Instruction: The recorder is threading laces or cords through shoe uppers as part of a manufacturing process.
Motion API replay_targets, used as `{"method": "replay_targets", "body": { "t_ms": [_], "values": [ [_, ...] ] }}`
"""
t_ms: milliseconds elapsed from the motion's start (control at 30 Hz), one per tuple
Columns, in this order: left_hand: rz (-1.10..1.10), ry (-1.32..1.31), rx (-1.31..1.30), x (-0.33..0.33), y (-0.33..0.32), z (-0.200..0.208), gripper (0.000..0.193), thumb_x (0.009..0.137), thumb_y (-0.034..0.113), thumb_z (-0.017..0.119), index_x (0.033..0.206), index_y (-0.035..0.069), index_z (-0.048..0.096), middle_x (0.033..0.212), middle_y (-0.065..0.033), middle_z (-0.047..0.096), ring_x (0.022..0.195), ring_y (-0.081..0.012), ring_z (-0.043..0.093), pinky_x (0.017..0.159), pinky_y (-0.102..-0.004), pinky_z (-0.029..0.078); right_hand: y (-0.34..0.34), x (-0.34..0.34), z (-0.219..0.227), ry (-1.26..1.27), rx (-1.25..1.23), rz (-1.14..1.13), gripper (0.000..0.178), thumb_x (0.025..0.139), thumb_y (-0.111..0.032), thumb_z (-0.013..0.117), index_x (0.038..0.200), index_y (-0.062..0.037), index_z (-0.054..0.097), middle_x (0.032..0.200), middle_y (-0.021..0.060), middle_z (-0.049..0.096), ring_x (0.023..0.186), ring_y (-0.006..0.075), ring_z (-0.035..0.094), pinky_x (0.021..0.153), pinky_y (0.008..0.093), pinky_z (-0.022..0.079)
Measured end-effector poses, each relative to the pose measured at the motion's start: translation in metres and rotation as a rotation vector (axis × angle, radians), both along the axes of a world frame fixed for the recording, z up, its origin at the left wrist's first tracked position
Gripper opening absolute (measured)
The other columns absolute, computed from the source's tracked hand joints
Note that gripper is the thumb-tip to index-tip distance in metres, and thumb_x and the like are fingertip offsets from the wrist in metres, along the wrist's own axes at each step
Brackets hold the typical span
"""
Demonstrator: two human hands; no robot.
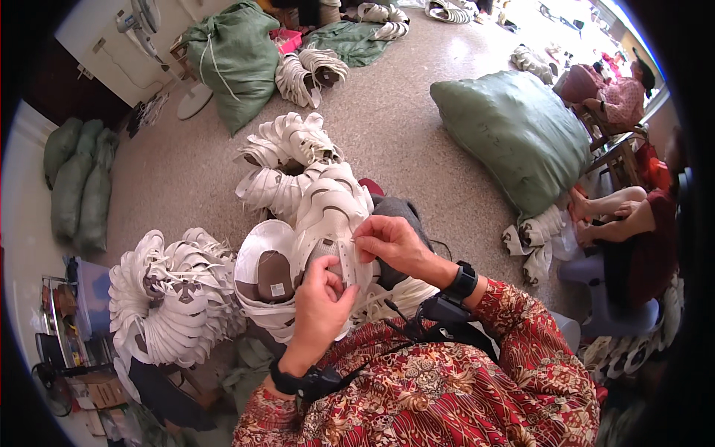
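Note:
A white shoe upper (348,262) with a row of eyelets and a grey mesh tongue lies on my lap, between my hands. My left hand (322,298) is closed, its thumb and fingertips gripping the upper beside the eyelets. My right hand (395,243) is pinched at the other side of the eyelet row, on what looks like a thin white lace; its tip is too small to see clearly. Just left of the upper, another white shoe upper (269,261) with a brown inside and a small white label stands open. A chain of nested white uppers (328,195) stretches away in front.
Nested uppers (182,298) are heaped at my left. Large green sacks (514,130) stand on the floor (395,112) at the right, and another green sack (232,63) at the far left. A seated person (633,231) is at the right, near a purple stool (607,294). A fan (141,22) stands at the back.

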State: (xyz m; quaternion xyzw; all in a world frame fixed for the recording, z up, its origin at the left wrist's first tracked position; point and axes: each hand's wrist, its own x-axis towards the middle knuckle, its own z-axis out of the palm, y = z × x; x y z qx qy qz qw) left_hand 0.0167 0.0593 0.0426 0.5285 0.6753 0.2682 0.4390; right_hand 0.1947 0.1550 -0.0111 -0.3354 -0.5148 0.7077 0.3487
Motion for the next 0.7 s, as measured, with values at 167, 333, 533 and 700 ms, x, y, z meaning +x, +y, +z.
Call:
{"method": "replay_targets", "body": {
  "t_ms": [167, 333, 533, 700],
  "values": [
    [-0.022, -0.617, -0.034, -0.011, 0.013, -0.019, 0.043, 0.089, -0.001, 0.065, 0.127, -0.008, 0.049, 0.100, -0.0064, 0.068, 0.080, -0.0061, 0.064, 0.068, -0.0201, 0.052, 0.003, 0.001, 0.007, -0.228, 0.193, 0.049, 0.011, 0.096, -0.008, 0.064, 0.098, 0.0027, 0.066, 0.083, 0.0019, 0.065, 0.075, 0.0077, 0.062, 0.068, 0.0242, 0.052],
    [-0.060, -0.521, -0.024, -0.007, 0.020, -0.029, 0.042, 0.090, 0.003, 0.065, 0.129, -0.007, 0.052, 0.082, 0.0006, 0.062, 0.067, -0.0019, 0.053, 0.057, -0.0196, 0.043, 0.006, 0.004, 0.002, -0.263, 0.219, 0.065, 0.011, 0.094, -0.008, 0.066, 0.096, 0.0024, 0.066, 0.083, 0.0020, 0.066, 0.074, 0.0081, 0.062, 0.067, 0.0256, 0.052],
    [-0.059, -0.436, 0.038, -0.004, 0.016, -0.031, 0.036, 0.089, 0.006, 0.068, 0.122, -0.006, 0.058, 0.070, 0.0036, 0.054, 0.060, -0.0009, 0.044, 0.051, -0.0212, 0.037, 0.013, 0.003, 0.012, -0.391, 0.330, 0.144, 0.013, 0.092, -0.010, 0.067, 0.095, 0.0030, 0.066, 0.078, 0.0054, 0.067, 0.073, 0.0096, 0.061, 0.067, 0.0287, 0.051],
    [-0.054, -0.390, 0.033, -0.003, 0.013, -0.028, 0.036, 0.088, 0.008, 0.070, 0.120, -0.005, 0.060, 0.068, 0.0036, 0.052, 0.058, -0.0019, 0.044, 0.051, -0.0223, 0.037, 0.022, 0.002, 0.031, -0.481, 0.543, 0.206, 0.013, 0.088, -0.009, 0.067, 0.093, 0.0035, 0.066, 0.078, 0.0110, 0.068, 0.073, 0.0179, 0.065, 0.068, 0.0331, 0.052]
  ]
}}
